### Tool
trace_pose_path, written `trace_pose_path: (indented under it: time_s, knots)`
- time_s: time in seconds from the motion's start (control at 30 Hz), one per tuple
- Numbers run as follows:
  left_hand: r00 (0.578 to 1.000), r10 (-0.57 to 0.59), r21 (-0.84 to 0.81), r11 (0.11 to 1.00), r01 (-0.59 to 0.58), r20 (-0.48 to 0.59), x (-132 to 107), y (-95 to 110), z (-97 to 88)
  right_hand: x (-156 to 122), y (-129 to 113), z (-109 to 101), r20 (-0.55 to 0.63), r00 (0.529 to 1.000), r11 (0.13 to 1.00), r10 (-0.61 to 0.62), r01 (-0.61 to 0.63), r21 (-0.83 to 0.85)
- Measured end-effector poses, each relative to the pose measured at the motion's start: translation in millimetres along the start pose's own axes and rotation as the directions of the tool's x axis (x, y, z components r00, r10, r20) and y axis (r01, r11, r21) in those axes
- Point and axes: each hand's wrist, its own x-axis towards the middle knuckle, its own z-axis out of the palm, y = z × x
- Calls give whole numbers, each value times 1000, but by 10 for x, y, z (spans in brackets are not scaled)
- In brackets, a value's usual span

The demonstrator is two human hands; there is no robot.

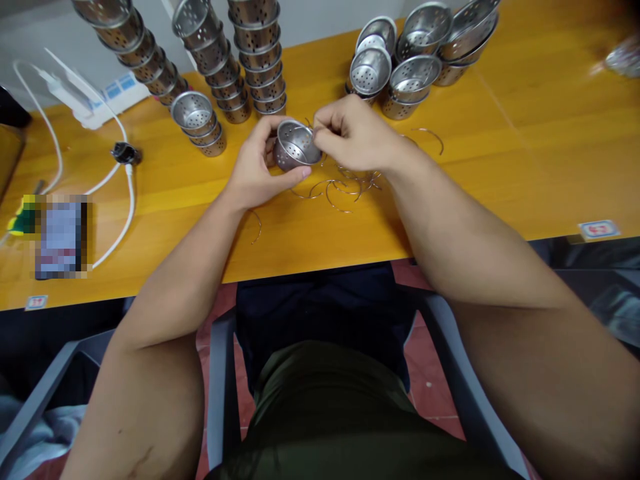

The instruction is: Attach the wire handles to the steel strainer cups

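Note:
A small perforated metal cup (296,147) is tilted in my left hand (259,162), with the fingers around its far side and the thumb along its near edge. At the cup's right rim, my right hand (350,133) is closed in a pinch. A bit of thin wire shows by its fingertips, but most of what they hold is hidden. Under and beside the right hand, several thin curved wires (345,190) lie loose on the yellow tabletop (310,233).
Tall stacks of perforated cups (260,63) stand at the back left, beside a shorter stack (200,123). More cups and wider bowls (425,33) sit at the back right. To the left are a white power strip (90,107), white cables (131,213) and a phone (60,237).

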Motion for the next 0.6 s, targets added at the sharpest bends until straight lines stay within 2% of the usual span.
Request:
trace_pose_path:
  time_s: [0.17, 0.4, 0.6]
  knots:
    - [1000, 20, -13, 1000, -20, -8, 5, 19, -9, 6, 100, -15, -15, 998, 998, -59, 60, 31]
    - [1000, 16, 2, 1000, -16, 11, 9, 2, 1, 30, 22, -2, -2, 1000, 1000, 30, -30, -2]
    - [998, 55, -43, 998, -55, -4, -1, -53, 0, 28, 29, -8, -8, 999, 999, 44, -44, -9]
